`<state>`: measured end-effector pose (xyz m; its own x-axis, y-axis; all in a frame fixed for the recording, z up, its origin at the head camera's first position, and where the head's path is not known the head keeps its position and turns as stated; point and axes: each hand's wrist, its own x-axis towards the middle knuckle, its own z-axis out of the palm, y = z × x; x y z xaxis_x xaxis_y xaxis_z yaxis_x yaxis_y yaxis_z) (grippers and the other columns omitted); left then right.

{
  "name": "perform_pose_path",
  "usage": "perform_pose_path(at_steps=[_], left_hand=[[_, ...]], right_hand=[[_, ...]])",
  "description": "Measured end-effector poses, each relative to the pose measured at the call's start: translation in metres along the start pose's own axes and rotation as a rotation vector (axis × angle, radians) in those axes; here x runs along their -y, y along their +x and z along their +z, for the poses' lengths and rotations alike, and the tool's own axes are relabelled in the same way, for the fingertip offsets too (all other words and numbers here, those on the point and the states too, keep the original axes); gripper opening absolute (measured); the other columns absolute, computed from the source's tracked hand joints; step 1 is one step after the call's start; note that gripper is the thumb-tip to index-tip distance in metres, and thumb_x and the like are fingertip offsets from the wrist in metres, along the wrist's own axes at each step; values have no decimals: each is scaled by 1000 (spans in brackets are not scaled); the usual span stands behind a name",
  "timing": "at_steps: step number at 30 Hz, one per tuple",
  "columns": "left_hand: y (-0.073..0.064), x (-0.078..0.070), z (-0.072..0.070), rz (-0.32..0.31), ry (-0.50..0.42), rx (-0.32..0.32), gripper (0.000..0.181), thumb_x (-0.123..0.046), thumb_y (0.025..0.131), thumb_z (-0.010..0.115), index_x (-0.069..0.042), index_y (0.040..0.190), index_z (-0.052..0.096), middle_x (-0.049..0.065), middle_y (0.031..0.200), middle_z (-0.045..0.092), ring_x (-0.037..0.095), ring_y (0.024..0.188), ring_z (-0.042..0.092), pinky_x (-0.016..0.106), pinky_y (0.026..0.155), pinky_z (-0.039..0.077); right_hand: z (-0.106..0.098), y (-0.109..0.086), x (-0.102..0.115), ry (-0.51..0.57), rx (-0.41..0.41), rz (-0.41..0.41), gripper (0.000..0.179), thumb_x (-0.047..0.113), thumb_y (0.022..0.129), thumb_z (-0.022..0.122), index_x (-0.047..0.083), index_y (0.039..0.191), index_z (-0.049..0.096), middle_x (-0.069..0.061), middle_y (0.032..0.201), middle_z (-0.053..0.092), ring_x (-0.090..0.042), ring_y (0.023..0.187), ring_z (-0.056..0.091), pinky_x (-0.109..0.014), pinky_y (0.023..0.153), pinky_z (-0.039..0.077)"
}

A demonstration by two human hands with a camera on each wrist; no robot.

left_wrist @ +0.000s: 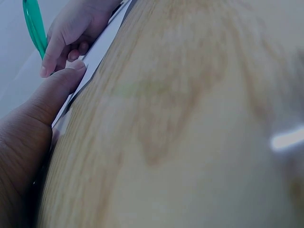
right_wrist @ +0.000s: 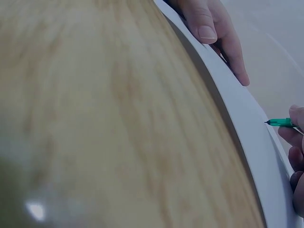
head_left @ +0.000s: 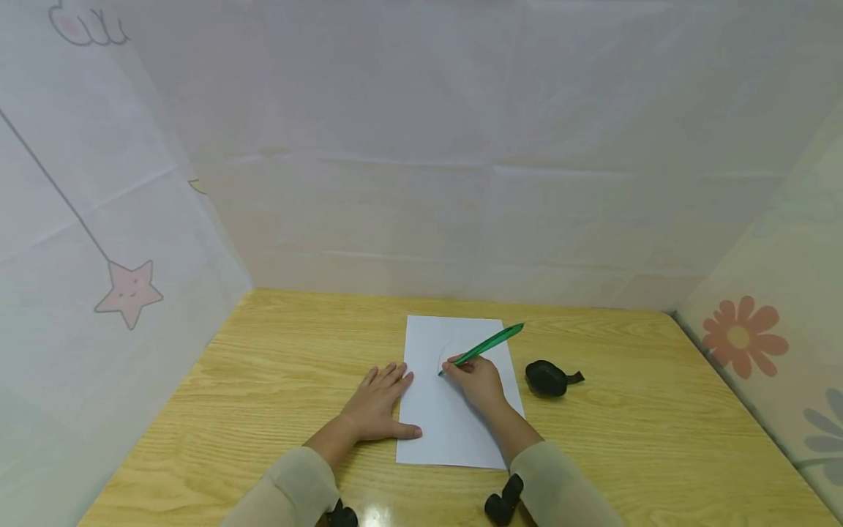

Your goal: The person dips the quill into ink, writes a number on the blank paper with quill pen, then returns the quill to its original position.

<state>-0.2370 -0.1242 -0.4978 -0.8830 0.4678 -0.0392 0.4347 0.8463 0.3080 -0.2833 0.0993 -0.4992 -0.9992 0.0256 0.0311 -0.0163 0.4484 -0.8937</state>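
Observation:
A white sheet of paper (head_left: 454,439) lies on the wooden table, with a faint curved line drawn in its upper middle. My right hand (head_left: 479,382) pinches a green pen (head_left: 490,342) whose tip meets the sheet at the lower end of that line. The right wrist view shows the pen's dark point (right_wrist: 267,122) close over the paper. My left hand (head_left: 378,408) is spread flat at the sheet's left edge, its thumb and fingertips resting on the paper. In the left wrist view, the left thumb (left_wrist: 57,92) lies near the sheet's edge.
To the right of the sheet sits a small black rounded object with a short tab (head_left: 546,378), perhaps a correction tape. The wooden table (head_left: 276,351) is bounded by a pale back wall (head_left: 461,183) and side sheets printed with a star and flowers.

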Motion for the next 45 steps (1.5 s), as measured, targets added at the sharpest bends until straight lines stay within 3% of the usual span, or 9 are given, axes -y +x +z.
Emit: perform_pose_path(at_steps=[31,45], left_hand=[[-1,0,-1,6,-18,-3,103,-72,78,64,-10,154,32,8,164,23,29,153,16,52,124,9],[-1,-1,-1,6,-17,-6,102,-71,78,64,-10,154,32,9,163,23,29,153,17,53,124,9]], right_hand=[[-6,-10,-3,-36,46,-21,22,30,86,75,9,94,75,-5,88,76,-12,79,67,-24,67,52],[-8,-13,-6,-2,61,-57,19,25,85,77,7,92,75,-8,89,76,-15,82,71,-27,70,57]])
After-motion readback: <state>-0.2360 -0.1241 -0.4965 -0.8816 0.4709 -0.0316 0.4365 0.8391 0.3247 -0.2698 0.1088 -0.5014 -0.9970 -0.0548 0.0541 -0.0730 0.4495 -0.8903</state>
